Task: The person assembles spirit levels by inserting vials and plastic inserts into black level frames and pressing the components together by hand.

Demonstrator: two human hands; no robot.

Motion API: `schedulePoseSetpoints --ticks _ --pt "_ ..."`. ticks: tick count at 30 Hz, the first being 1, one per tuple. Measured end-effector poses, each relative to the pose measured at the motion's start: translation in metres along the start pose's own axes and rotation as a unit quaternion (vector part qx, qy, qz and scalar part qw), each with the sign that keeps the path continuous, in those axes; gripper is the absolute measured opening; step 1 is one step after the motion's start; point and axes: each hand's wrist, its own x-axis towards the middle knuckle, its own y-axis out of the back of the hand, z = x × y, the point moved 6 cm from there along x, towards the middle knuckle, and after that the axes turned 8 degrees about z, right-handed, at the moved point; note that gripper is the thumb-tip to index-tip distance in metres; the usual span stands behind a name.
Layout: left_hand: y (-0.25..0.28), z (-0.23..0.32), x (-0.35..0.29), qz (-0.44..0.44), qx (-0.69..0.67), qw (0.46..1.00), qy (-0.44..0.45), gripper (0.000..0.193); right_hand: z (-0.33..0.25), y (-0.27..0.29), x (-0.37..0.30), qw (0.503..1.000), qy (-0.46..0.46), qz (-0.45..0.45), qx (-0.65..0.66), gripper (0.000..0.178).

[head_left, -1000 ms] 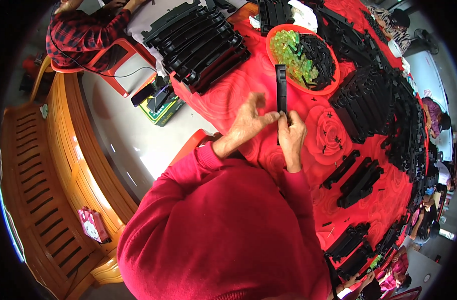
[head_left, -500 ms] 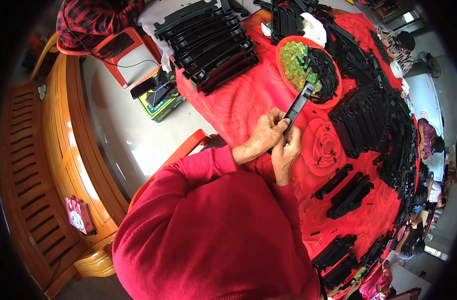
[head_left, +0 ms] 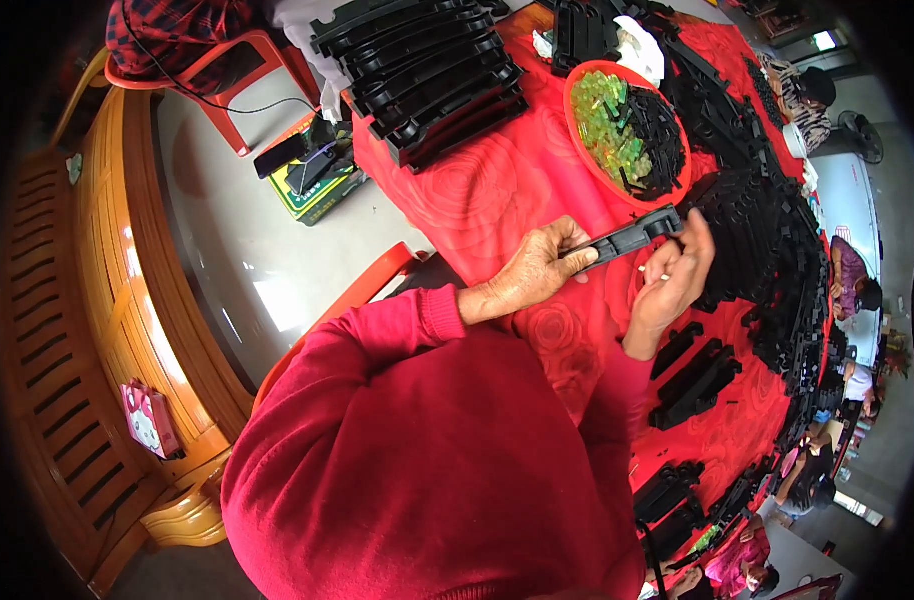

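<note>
A long black plastic strip (head_left: 632,236) lies across both my hands above the red tablecloth (head_left: 497,190). My left hand (head_left: 535,270) grips its near end between thumb and fingers. My right hand (head_left: 675,280) closes on the strip's far end, with a small pale pin held among its fingers. Just beyond the strip stands a red bowl (head_left: 580,90) holding small green pieces (head_left: 609,125) and small black parts (head_left: 657,135).
A stack of long black strips (head_left: 422,62) lies at the table's far left corner. Heaps of black parts (head_left: 767,260) cover the right side, with loose strips (head_left: 692,380) near me. A red plastic chair (head_left: 242,70), a phone on a green box (head_left: 312,175) and a wooden bench (head_left: 67,330) stand left.
The black strip has swung from upright to lying nearly level across both hands. My right hand has moved out to its far end, and my view has shifted toward the table.
</note>
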Motion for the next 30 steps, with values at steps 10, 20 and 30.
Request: schedulePoseSetpoints --ticks 10,20,30 --pt "0.014 0.000 -0.005 0.039 0.020 0.999 0.027 0.016 -0.001 -0.039 0.008 0.972 0.021 -0.123 -0.200 0.030" --pt "0.018 -0.003 -0.005 0.041 0.090 0.995 0.025 0.014 -0.011 -0.042 -0.003 0.957 0.114 -0.117 -0.241 0.023" --pt "0.017 -0.009 -0.004 0.003 0.047 0.997 0.055 0.018 -0.008 -0.038 -0.009 0.955 0.123 -0.078 -0.258 0.015"
